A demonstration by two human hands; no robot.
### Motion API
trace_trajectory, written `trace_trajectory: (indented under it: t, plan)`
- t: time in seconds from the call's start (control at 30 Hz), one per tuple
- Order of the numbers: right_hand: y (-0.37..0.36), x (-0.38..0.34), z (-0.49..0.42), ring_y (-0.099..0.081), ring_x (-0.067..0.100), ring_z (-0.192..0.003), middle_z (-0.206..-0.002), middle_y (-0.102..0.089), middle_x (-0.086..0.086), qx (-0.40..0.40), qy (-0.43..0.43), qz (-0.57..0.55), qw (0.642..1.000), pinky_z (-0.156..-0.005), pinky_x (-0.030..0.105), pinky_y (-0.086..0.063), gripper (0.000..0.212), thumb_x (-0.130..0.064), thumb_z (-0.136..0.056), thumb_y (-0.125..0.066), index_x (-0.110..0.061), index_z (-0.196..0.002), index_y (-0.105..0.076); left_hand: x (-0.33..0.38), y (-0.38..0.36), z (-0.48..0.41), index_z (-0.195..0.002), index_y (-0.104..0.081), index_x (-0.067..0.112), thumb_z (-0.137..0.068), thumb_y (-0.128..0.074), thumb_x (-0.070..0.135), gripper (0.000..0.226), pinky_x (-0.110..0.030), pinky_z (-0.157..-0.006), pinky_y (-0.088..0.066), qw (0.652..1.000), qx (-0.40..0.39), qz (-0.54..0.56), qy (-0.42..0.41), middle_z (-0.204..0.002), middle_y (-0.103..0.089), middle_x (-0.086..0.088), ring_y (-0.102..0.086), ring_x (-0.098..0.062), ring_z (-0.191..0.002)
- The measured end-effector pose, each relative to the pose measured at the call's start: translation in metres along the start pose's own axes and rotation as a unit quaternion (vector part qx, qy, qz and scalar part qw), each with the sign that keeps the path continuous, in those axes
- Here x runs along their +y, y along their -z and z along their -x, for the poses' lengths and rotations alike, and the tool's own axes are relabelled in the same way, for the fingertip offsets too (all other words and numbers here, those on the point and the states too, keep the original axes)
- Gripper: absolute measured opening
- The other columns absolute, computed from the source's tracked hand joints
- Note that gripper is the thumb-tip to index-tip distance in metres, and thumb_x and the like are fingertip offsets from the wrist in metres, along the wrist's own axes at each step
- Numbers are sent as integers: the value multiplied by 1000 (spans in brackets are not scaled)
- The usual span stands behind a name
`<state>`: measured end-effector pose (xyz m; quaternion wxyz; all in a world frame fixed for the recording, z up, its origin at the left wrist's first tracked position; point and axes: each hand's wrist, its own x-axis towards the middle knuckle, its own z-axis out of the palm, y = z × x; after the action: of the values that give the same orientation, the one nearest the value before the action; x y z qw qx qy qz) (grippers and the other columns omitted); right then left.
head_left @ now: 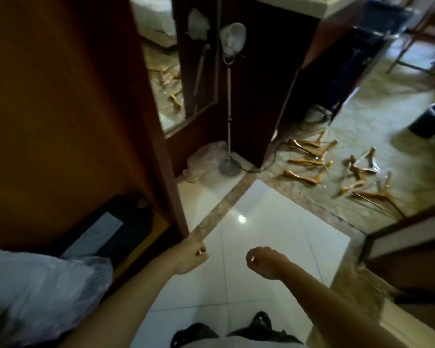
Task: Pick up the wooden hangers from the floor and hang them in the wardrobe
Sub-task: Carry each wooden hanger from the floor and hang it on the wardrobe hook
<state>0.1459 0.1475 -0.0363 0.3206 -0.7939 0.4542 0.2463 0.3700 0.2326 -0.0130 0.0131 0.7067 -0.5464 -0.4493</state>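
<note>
many wooden hangers (312, 159) lie scattered on the patterned floor (362, 116) to the right of the floor lamp (228, 101). one tangle sits near the lamp's base, and a second heap (362, 182) lies farther right of the lamp, with several crossed over one another. none is in hand.

the left hand (192, 257) and the right hand (264, 262) are held out in front of the person, nearer the camera than the lamp and well apart from every hanger, above the glossy white tiles (261, 209). the fingers of both are loosely curled under with the backs of the hands up. nothing shows in either, so both look relaxed and empty. the wardrobe (60, 109) stands to the left of the lamp with its brown door open. its rail is not in view.

these hangers look stiff and light, with smooth varnished wood that may slide a little in a loose hold. the metal hooks will likely snag on their neighbours when one is pulled from the heap. the neck, where the hook meets the wood, seems the surest place to take hold, since it lifts the piece level and frees the hook first. several could probably be gathered by their hooks over curled fingers.

the lamp's cord (251, 170) trails from its base toward the nearer tangle, so a reach there should stay clear of it. something shiny lies among the hangers, perhaps clear wrap, though i cannot tell.
</note>
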Motion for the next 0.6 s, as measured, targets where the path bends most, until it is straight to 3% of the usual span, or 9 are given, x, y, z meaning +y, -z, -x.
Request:
trace_trajectory:
  t: [0.13,0.23,0.3,0.43,0.53,0.6]
  plan:
    - [-20,89,22,-55,23,-114,-128,-56,5,-12,-63,-58,996,-95,33,-44,33,-34,-96,-43,-21,-123,-56,48,-50,-43,-97,-60,14,-95,-45,37,27,-29,-71,-46,998,-55,11,22,-92,-57,-3,-57,-19,-88]
    - [-35,157,40,-55,23,-115,-130,-55,6,-29,-109,-99,989,-96,32,-44,33,-29,-97,-43,-17,-124,-57,89,-79,-73,-118,-56,11,-98,-40,35,35,-21,-66,-40,995,-94,-15,34,-112,-58,-7,-49,-13,-92]
    - [-45,197,53,-55,22,-115,-132,-54,7,-39,-143,-140,979,-97,31,-44,33,-26,-97,-42,-14,-125,-57,111,-99,-94,-121,-54,11,-98,-39,36,37,-23,-74,-39,992,-114,-21,41,-120,-57,-8,-50,-14,-96]
    - [-62,264,81,-56,20,-101,-126,-58,10,-31,-213,-250,944,-88,28,-44,33,-23,-97,-43,-11,-123,-58,156,-135,-132,-103,-55,15,-97,-42,32,22,-25,-77,-40,989,-140,-38,40,-117,-59,-11,-56,-21,-101]
    - [-83,301,92,-53,21,-112,-127,-57,9,-49,-261,-299,917,-94,26,-39,35,-26,-95,-44,-13,-125,-58,185,-150,-154,-116,-55,10,-98,-42,32,32,-26,-85,-41,983,-166,-72,37,-125,-56,-13,-54,-23,-108]
    - [-89,319,94,-51,22,-109,-128,-56,12,-43,-287,-347,892,-88,24,-36,34,-24,-96,-43,-9,-122,-58,201,-153,-172,-123,-51,6,-99,-40,31,37,-28,-90,-41,980,-172,-87,44,-129,-54,-15,-52,-27,-114]
